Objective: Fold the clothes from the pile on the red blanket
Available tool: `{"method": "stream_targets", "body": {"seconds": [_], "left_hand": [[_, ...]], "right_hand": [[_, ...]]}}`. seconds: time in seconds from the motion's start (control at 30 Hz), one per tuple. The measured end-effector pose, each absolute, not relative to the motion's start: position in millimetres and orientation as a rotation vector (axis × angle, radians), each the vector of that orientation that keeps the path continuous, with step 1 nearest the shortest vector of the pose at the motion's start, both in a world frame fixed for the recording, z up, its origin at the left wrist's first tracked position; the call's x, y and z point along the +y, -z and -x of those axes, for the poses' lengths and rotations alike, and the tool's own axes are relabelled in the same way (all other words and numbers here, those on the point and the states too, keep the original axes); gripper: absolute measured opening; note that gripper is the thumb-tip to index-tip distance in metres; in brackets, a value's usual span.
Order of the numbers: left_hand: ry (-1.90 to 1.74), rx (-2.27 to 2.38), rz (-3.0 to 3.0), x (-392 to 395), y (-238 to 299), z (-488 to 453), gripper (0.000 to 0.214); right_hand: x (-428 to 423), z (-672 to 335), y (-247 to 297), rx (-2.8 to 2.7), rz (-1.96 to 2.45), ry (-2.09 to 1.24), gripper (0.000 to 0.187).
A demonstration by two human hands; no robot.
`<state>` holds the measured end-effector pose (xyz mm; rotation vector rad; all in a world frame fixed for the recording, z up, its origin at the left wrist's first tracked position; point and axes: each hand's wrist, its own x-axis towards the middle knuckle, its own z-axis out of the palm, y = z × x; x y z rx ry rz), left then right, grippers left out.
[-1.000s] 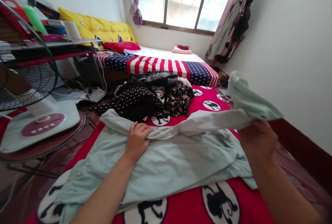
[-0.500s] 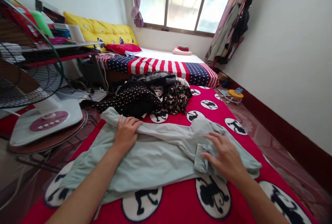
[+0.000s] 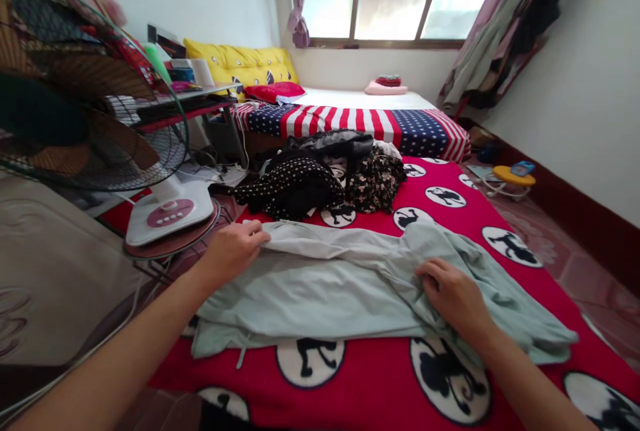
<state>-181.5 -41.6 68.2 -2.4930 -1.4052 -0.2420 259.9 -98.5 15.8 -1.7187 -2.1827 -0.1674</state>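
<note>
Since half a second ago the right hand (image 3: 453, 294) has gone from lying flat with spread fingers to curling into the cloth. The left hand (image 3: 233, 249) has slid further out along the far edge, and the view has swung left, so more of the fan shows.

From the head camera, both hands are on the pale green garment (image 3: 320, 291), which lies spread flat between them on the red monkey-print blanket (image 3: 380, 384). The left hand is closed on the garment's far left corner. The right hand, well apart from it, has its fingers bunched into a fold near the garment's right end.

Just beyond the hands lies a pile of dark clothes (image 3: 320, 178), and behind that a bed with a flag cover (image 3: 360, 121). Outside the left hand stands a fan (image 3: 90, 84) on its white base (image 3: 167, 214). Far beyond the right hand, a yellow toy (image 3: 513, 174) sits on the floor by the wall.
</note>
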Motion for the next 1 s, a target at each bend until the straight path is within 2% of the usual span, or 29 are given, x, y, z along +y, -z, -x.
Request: {"method": "stream_targets", "body": {"seconds": [0.07, 0.2, 0.33, 0.57, 0.67, 0.83, 0.9, 1.0], "left_hand": [[0.110, -1.404, 2.571, -60, -65, 178, 0.024], [-0.102, -1.428, 2.591, -77, -50, 175, 0.021], [-0.097, -1.451, 2.565, -75, -46, 174, 0.019], [-0.147, -1.533, 2.639, -83, -60, 180, 0.016], [-0.004, -1.665, 2.643, -82, -64, 174, 0.030], [0.642, -1.729, 2.653, -52, -53, 144, 0.032], [0.615, -1.807, 2.578, -40, -36, 137, 0.046], [0.334, -1.989, 2.410, -33, -2, 140, 0.068]], "right_hand": [[-102, -255, -16, -2.237, 1.669, 0.124, 0.021], [-103, -240, -14, -2.346, 1.620, 0.109, 0.028], [-95, -239, -16, -2.432, 1.698, 0.083, 0.011], [-87, -267, -32, -2.508, 1.766, 0.063, 0.012], [-84, -252, -48, -2.477, 1.728, 0.128, 0.012], [-68, -182, -60, -2.380, 1.451, 0.069, 0.029], [-59, -164, -46, -2.444, 1.402, 0.029, 0.041], [-49, -163, -12, -2.518, 1.539, 0.011, 0.057]]}}
